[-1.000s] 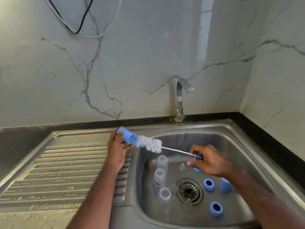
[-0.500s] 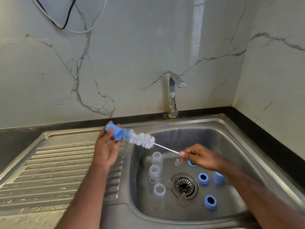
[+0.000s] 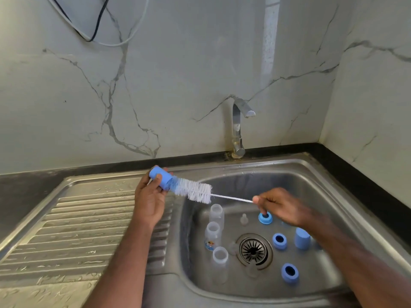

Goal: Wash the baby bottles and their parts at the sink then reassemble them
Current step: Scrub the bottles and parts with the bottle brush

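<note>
Your left hand fingers curled round blue cylindrical cap over the ribbed drainboard, white bristly bottle brush poking inside, right hand pinching its twisted-wire stem, clear plastic bottles upright in steel sink.

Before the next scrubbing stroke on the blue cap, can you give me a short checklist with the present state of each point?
1. Left hand grips the blue cap: ok.
2. Brush bristles enter the cap's mouth: ok.
3. Right hand pinches the wire handle: ok.
4. Tap running for rinse: not ok, no water visible.
5. Soap on the bristles: cannot tell.
6. Other parts wait in the sink, three clear bottles upright: ok.
</note>
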Demonstrator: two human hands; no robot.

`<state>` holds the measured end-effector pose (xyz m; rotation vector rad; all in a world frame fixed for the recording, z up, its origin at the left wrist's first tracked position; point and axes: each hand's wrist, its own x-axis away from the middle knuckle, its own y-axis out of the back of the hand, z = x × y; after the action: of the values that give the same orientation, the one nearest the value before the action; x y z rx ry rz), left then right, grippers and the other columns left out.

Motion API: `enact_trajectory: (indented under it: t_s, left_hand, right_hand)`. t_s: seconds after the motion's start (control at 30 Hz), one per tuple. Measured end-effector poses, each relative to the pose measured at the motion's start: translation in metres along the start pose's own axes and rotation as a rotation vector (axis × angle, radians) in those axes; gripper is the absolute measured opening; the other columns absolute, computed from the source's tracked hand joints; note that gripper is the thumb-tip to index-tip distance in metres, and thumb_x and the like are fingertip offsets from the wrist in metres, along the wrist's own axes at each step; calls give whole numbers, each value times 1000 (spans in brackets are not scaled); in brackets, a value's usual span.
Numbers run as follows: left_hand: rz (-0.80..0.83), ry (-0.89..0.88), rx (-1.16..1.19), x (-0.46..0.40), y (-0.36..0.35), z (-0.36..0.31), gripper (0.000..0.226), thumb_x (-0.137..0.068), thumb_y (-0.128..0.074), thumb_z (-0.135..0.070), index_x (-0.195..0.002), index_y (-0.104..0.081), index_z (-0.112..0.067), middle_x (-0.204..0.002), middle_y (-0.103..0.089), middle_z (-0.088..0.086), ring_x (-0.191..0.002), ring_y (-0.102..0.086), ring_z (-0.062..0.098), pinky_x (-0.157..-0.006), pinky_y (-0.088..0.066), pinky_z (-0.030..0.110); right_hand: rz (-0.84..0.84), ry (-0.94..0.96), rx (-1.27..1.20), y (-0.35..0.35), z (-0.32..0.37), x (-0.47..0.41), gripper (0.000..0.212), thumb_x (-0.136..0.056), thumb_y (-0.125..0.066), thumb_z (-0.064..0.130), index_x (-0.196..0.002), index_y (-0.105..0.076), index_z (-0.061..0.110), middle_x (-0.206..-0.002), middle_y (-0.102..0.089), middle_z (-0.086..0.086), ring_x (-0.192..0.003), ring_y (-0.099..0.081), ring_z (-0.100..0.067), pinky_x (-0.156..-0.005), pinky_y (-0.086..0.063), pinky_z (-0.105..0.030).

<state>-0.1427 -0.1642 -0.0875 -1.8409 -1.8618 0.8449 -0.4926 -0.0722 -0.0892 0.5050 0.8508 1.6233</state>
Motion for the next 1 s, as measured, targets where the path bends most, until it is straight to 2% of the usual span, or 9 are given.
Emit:
enact_trajectory:
  t_s: [0.1, 0.17, 0.37, 0.47, 0.53, 0.6, 0.73, 0.9, 1.0]
  left_hand:
    - [81, 67, 170, 1, 1, -4, 25, -104, -40, -6, -119, -60, -11, -114, -69, 11, -108, -68, 22, -100, -53, 37]
    - [3, 25, 98, -2, 1, 1, 22, -101, -46, -3, -118, -59, -8, -114, -65, 15, -111, -64, 27, -93, -57, 34]
    - [-126, -119, -109, -4, -7, 16, 28, -96, -57, 3, -124, -58, 2, -107, -60, 13, -108, -57, 29, -84, -60, 32]
    - [-72, -84, -83, -3, -6, 6, 20, -98, -52, 3, -116, -60, -1, -102, -61, 14, -100, -60, 28, -80, -61, 32]
    - [72, 27, 30, 0, 1, -4, 24, -102, -41, 1, -115, -61, -4, -104, -66, 14, -98, -66, 25, -87, -60, 34]
    - [185, 81, 158, 1, 7, -11, 31, -104, -34, -4, -122, -59, -4, -112, -69, 14, -105, -69, 23, -96, -56, 36]
    - [100, -9, 125, -5, 9, -11, 27, -103, -40, 0, -120, -61, -6, -114, -67, 13, -107, -67, 25, -93, -58, 38]
    - [-137, -122, -99, -9, 8, 3, 27, -94, -60, 3, -118, -63, -8, -120, -59, 19, -115, -59, 32, -80, -61, 32]
    - [-27, -56, -83, -5, 6, -2, 29, -98, -50, 4, -125, -59, -3, -116, -62, 18, -108, -61, 30, -82, -61, 33]
  right_hand:
    - [44, -123, -452, -5, 3, 3, 39, -89, -70, 50, -70, -61, 17, -53, -40, -6, -45, -31, -14, -44, -27, -27]
    - [-189, -135, -273, -7, 0, 2, 26, -79, -86, 28, -79, -62, 19, -59, -57, 0, -50, -47, -11, -47, -42, -28]
    - [-673, 176, 517, 6, -5, -10, 12, -94, -67, 37, -90, -68, 25, -80, -63, 12, -70, -58, -12, -65, -50, -34]
    - [-358, 132, 443, 9, 0, -8, 29, -100, -54, 46, -83, -70, 29, -65, -60, 11, -58, -54, -9, -58, -44, -28]
    - [89, -44, -52, 1, 6, -1, 42, -97, -51, 52, -68, -68, 25, -52, -48, 9, -46, -40, -9, -50, -34, -26]
    - [251, -120, -343, -4, 11, 4, 40, -96, -59, 46, -69, -71, 19, -52, -40, -2, -44, -30, -12, -45, -25, -25]
    - [-84, -84, -314, -10, 9, 2, 16, -80, -86, 17, -78, -70, 15, -63, -67, -3, -53, -57, -17, -53, -52, -36]
    - [-454, -19, 375, -6, 1, -8, 18, -92, -65, 50, -92, -73, 34, -75, -68, 12, -68, -62, -9, -65, -55, -36]
    - [-111, -62, -14, -3, 5, -4, 48, -91, -51, 67, -72, -68, 26, -58, -54, 6, -53, -47, -16, -55, -41, -34]
